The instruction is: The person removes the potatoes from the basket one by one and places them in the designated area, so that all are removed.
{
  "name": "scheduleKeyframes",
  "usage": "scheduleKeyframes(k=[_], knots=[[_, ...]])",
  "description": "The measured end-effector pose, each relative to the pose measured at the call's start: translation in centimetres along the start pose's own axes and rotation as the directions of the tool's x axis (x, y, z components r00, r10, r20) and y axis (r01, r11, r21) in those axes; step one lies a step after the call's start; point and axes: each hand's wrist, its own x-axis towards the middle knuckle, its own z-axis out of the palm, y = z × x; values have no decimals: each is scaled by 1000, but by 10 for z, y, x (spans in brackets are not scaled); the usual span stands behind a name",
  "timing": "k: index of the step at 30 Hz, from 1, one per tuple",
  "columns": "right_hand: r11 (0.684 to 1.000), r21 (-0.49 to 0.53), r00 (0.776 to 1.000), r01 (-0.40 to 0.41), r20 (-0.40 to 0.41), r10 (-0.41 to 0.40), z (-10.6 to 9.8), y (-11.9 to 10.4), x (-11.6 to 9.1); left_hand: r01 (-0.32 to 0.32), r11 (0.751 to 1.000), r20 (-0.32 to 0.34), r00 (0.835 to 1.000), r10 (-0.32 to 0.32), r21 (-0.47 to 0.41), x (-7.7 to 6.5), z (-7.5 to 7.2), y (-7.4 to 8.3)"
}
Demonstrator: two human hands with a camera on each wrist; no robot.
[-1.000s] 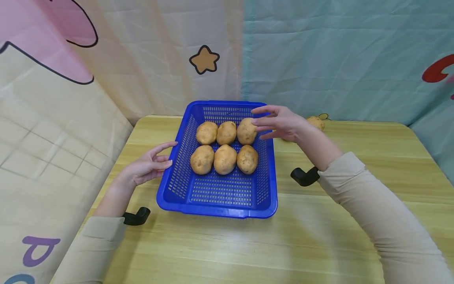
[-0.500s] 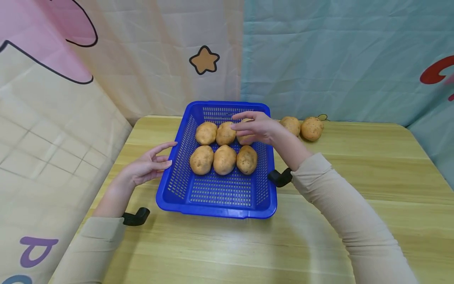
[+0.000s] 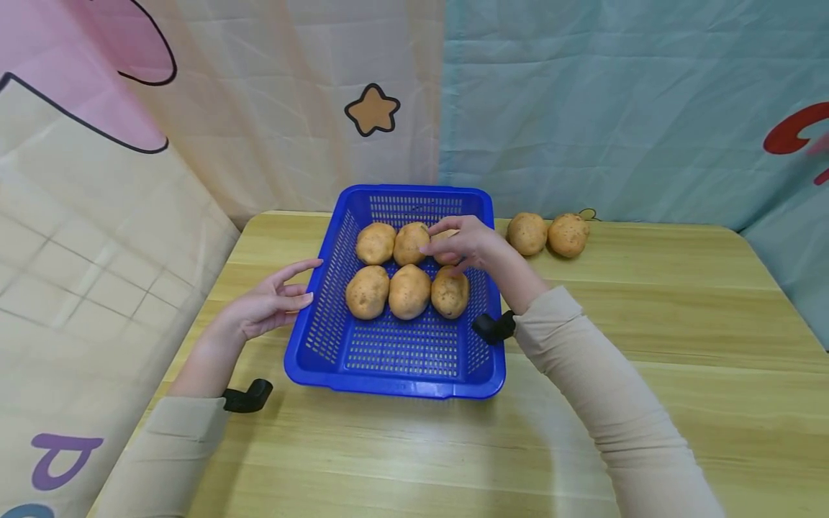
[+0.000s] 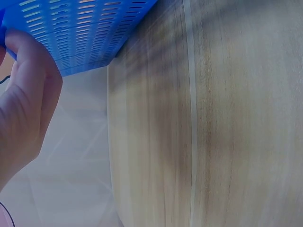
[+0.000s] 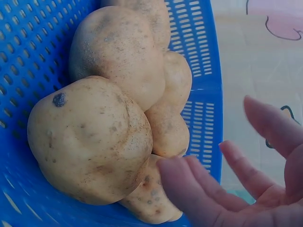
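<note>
A blue plastic basket [image 3: 404, 385] with slotted walls holds several potatoes in two rows. My left hand [image 3: 268, 303] grips its left rim, thumb and index finger at the edge; in the left wrist view, a bent finger [image 4: 33, 49] reaches that rim. Over the basket's right side is my right hand [image 3: 471, 243], fingers spread and slightly bent. It partly hides the back right potato [image 3: 443, 239], its fingertips close to the back middle potato [image 3: 411, 243] and the front right potato [image 3: 450, 293]. The right wrist view shows a large potato [image 5: 90, 142] left of the fingers.
Behind the basket's right side, two more potatoes lie on the wooden table [image 3: 648, 309]: one potato [image 3: 527, 234] beside another potato [image 3: 568, 235]. A printed cloth [image 3: 557, 108] hangs along the table's back and left sides.
The right hand has moved left and then slightly down, from the basket's right rim to over the potatoes, uncovering the two on the table. The left hand stays at the rim.
</note>
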Motion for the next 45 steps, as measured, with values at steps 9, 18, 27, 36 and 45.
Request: scheduleKeyframes(k=[9,18,27,36,45], knots=[[974,-225,1000,-2,-20,-3,-5,6,1,-1,1000,-3,1000,1,4,0,0,0],[872,-489,1000,-24,-13,20,4,10,1,3,1000,-9,1000,-3,5,0,0,-1],[834,-552,1000,1,2,0,8,14,3,4,1000,-5,1000,-4,9,0,0,0],[790,-613,1000,30,21,-22,9,17,4,14,1000,-17,1000,-14,11,1,0,0],[811,-584,999,38,40,-18,6,13,3,12,1000,-15,1000,-12,7,1,0,1]])
